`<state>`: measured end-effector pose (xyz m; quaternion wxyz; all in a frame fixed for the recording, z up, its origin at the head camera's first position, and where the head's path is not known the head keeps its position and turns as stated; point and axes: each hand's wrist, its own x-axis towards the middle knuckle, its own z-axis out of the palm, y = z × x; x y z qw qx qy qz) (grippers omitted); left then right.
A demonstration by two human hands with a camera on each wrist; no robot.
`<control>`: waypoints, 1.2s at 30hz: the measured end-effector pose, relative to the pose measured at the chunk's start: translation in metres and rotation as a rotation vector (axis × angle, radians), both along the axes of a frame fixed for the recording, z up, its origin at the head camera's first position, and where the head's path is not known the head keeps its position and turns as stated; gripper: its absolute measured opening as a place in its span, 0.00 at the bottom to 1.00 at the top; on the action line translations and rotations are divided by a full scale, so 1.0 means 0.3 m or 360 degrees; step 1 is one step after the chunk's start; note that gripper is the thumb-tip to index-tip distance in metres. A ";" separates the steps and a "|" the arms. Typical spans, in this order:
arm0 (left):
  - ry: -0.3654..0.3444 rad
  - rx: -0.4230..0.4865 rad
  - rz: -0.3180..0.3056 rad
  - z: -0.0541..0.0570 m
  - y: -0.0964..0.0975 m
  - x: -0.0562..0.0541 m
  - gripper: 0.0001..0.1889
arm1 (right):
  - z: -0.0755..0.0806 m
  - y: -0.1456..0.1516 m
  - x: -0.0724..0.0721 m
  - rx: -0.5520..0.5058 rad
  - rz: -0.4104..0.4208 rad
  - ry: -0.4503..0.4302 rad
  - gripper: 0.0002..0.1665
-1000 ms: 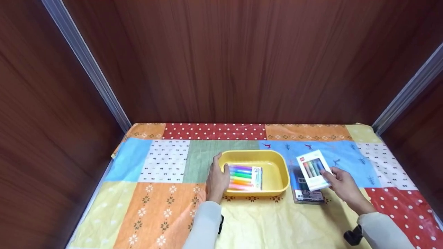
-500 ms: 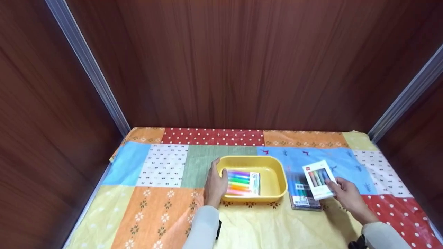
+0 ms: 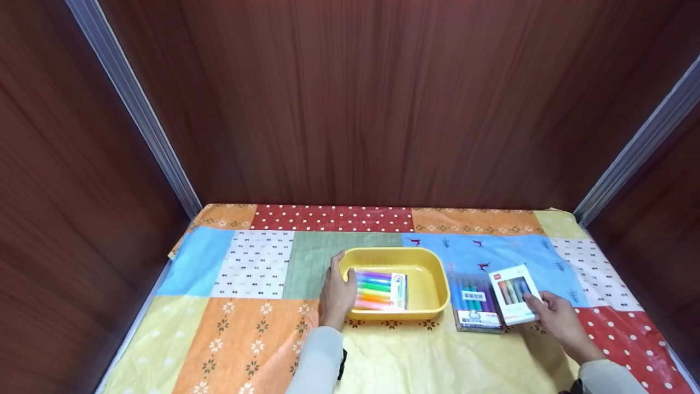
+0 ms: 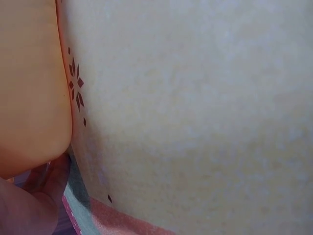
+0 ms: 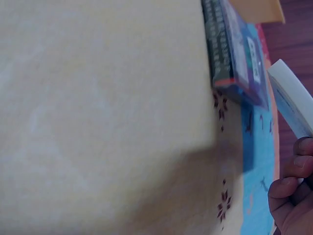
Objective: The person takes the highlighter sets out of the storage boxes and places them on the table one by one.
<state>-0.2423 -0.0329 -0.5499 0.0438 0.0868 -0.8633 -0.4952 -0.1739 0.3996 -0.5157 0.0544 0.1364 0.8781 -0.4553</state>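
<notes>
My left hand (image 3: 338, 293) grips the left end of a yellow plastic bin (image 3: 432, 262), thumb over the rim and fingers along the outside. Inside that bin lies a clear pack of rainbow-coloured pens (image 3: 377, 290) with a white label. In the left wrist view the fingers (image 4: 57, 178) reach under the bin's corner. My right hand (image 3: 558, 317) pinches a flat white box (image 3: 519, 314) by its right side, raised and tilted; coloured sticks show through its window. Just left of it, on the cloth, lies a dark transparent pen pack (image 3: 474, 312), its right edge overlapped by the box.
A patchwork tablecloth (image 3: 257, 345) covers the table. Brown wood-grain panels (image 3: 328, 109) with metal corner strips (image 3: 136, 104) enclose it at the back and both sides. The dark pen pack looks thick, like a stack, in the right wrist view.
My right hand has shifted the white box rightward, off most of the dark pen pack, which now shows more fully. The left hand keeps its hold on the bin. The head view has shifted slightly.
</notes>
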 end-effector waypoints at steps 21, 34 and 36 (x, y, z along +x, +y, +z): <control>-0.0032 0.0001 -0.0004 0.004 -0.005 0.001 0.27 | -0.043 0.055 -0.005 0.0012 -0.0050 -0.0157 0.31; -0.0014 0.0005 -0.0001 -0.005 -0.005 0.004 0.27 | -0.052 0.073 0.009 0.0290 0.0065 -0.0100 0.32; -0.0007 -0.0005 -0.0007 -0.003 -0.005 0.005 0.26 | -0.056 0.073 0.013 0.0371 0.0072 -0.0058 0.31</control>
